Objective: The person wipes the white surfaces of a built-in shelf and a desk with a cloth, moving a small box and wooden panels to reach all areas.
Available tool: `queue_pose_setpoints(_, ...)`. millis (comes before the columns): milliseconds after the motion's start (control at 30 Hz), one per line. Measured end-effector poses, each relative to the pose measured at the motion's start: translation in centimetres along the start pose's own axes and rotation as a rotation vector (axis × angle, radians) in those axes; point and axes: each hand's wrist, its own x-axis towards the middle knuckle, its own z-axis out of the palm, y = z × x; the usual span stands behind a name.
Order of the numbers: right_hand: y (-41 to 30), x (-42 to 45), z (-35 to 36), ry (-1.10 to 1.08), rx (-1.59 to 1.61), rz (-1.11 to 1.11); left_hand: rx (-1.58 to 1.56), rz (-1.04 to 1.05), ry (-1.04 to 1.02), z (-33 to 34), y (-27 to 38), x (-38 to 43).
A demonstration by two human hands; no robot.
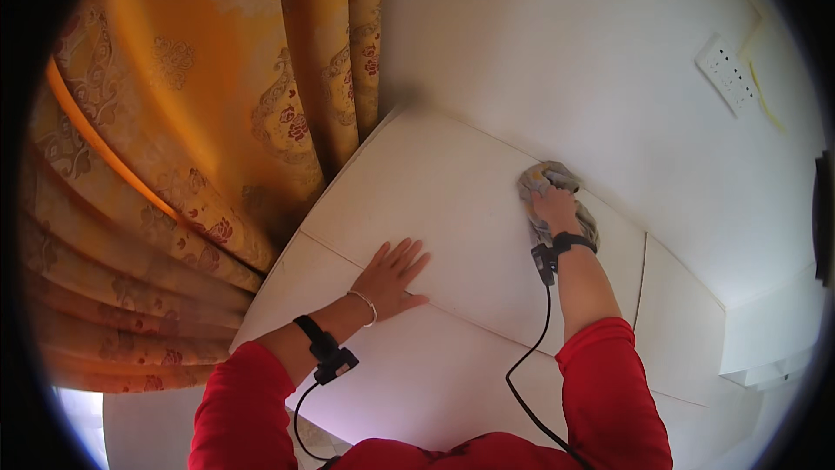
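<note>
My right hand (556,208) presses a crumpled grey cloth (589,225) onto the white panelled surface (456,209), close to where it meets the wall. The cloth bunches out around my fingers, some of which it hides. Farther left, my left hand (391,279) rests palm down on the same surface, fingers spread, across a seam between panels. It holds nothing. A thin bracelet (364,307) circles the left wrist. Each forearm bears a black strap with a small device and a cable.
Orange patterned curtains (196,144) hang along the surface's left edge. A white wall (554,46) rises behind it, with a multi-socket outlet panel (727,75) and a yellow strip at the upper right. White shelving (770,365) stands at the lower right. Black cables hang from both wrist devices.
</note>
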Motion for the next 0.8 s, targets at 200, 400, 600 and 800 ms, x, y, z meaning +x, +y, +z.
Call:
queue_pose_setpoints(200,-16.7,7.5,-2.5,0.063,0.046,-0.121,-0.069,0.035,0.043,-0.5,-0.2,0.3)
queue_pose_setpoints(400,-31.4,8.3,-1.0,0.18,0.319,-0.578,-0.101,0.041,0.048,-0.6,-0.7,0.2)
queue_pose_setpoints(600,-27.8,8.7,-0.1,0.19,0.513,-0.623,-0.082,0.052,0.101,-0.5,-0.7,0.2)
queue_pose_setpoints(800,-10.5,7.6,0.5,0.357,0.374,-0.49,-0.035,0.03,0.042,-0.7,-0.7,0.2)
